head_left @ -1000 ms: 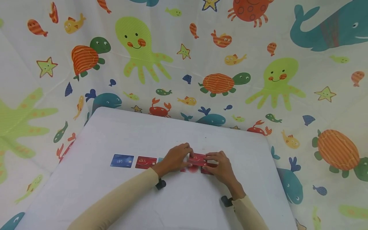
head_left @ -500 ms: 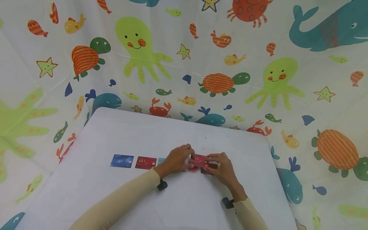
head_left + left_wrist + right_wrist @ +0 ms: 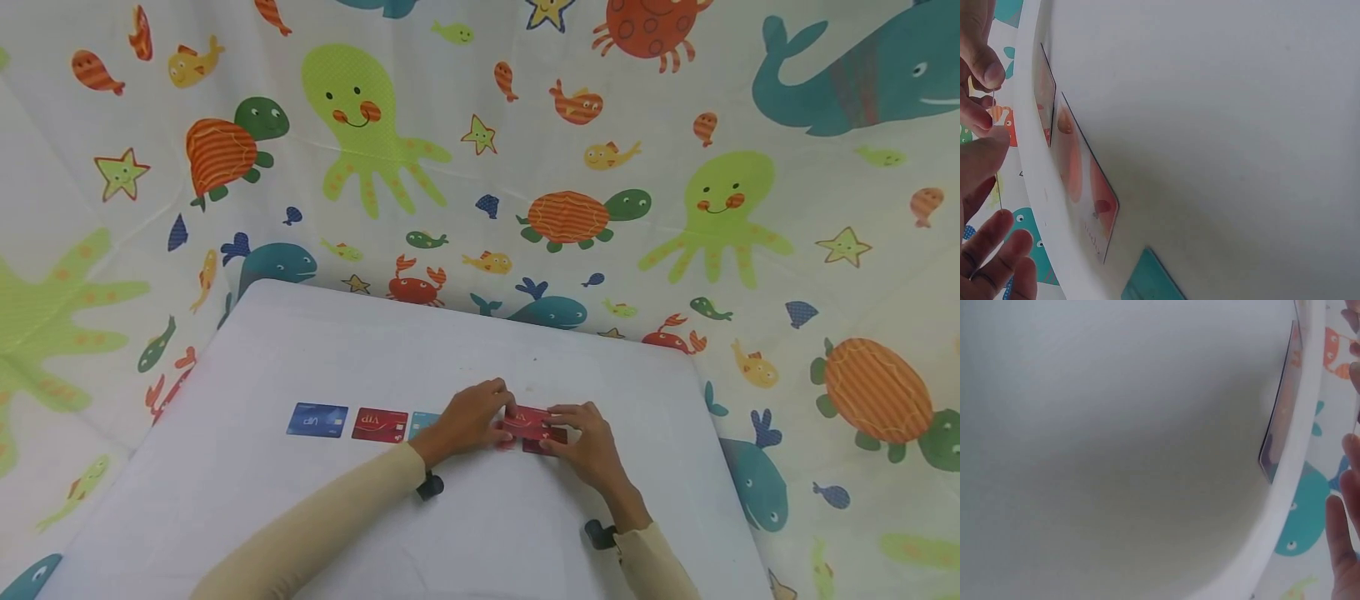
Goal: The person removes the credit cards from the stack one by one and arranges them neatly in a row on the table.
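Note:
Both hands hold a red VIP card [image 3: 527,423] by its two short ends, raised above the white table. The left hand [image 3: 468,419] pinches its left end, and the right hand [image 3: 592,446] pinches its right end. In the left wrist view the held card [image 3: 999,192] shows edge-on as a thin line. Below it lie a dark red card [image 3: 540,447] and a pale card with red patches [image 3: 1085,181], largely hidden from the head view. The right wrist view catches only the fingers [image 3: 1338,525] at its right edge.
To the left, in the same row, lie a blue VIP card [image 3: 317,420], another red VIP card [image 3: 380,425] and a teal card [image 3: 423,422] partly behind the left hand. The white table [image 3: 360,350] ends at a curtain [image 3: 450,192] printed with sea animals.
Both hands have shifted slightly to the right and toward the person, carrying the red card with them. It now covers more of the dark red card. The cards on the table stay put.

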A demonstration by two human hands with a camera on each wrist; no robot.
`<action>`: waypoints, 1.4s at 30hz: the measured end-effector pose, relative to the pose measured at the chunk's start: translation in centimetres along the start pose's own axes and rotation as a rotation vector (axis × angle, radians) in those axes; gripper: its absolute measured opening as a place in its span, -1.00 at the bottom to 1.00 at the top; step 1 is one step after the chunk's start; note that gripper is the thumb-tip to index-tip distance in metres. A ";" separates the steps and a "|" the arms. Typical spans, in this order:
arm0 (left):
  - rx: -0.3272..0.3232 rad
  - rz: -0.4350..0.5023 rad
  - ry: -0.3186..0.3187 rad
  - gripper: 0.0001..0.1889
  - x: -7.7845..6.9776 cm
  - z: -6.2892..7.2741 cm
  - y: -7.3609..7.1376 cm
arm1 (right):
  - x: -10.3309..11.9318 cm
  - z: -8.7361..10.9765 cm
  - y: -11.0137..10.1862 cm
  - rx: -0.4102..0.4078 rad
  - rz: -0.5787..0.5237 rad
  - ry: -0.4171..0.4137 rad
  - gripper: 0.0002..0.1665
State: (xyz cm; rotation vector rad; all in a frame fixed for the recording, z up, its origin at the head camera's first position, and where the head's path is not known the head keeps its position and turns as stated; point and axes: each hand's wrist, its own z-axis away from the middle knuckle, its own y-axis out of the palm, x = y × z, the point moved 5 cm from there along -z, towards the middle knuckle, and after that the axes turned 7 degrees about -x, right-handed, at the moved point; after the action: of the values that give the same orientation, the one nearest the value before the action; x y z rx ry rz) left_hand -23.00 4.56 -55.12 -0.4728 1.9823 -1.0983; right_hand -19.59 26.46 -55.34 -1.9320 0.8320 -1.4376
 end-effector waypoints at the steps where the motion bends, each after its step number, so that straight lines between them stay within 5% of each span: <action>1: 0.002 0.003 -0.001 -0.65 0.0 0.0 0.1 | -0.1 0.0 0.0 -0.001 -0.001 0.005 -0.56; 42: 0.016 -0.036 0.030 -0.63 -2.7 -1.4 2.5 | -2.3 1.7 -2.0 -0.049 0.069 -0.002 -0.56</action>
State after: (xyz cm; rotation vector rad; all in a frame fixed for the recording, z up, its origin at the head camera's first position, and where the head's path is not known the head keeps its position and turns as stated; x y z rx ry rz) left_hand -22.35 8.46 -55.53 -0.4877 1.9970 -1.1483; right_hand -18.19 29.65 -55.65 -1.9212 0.9320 -1.3869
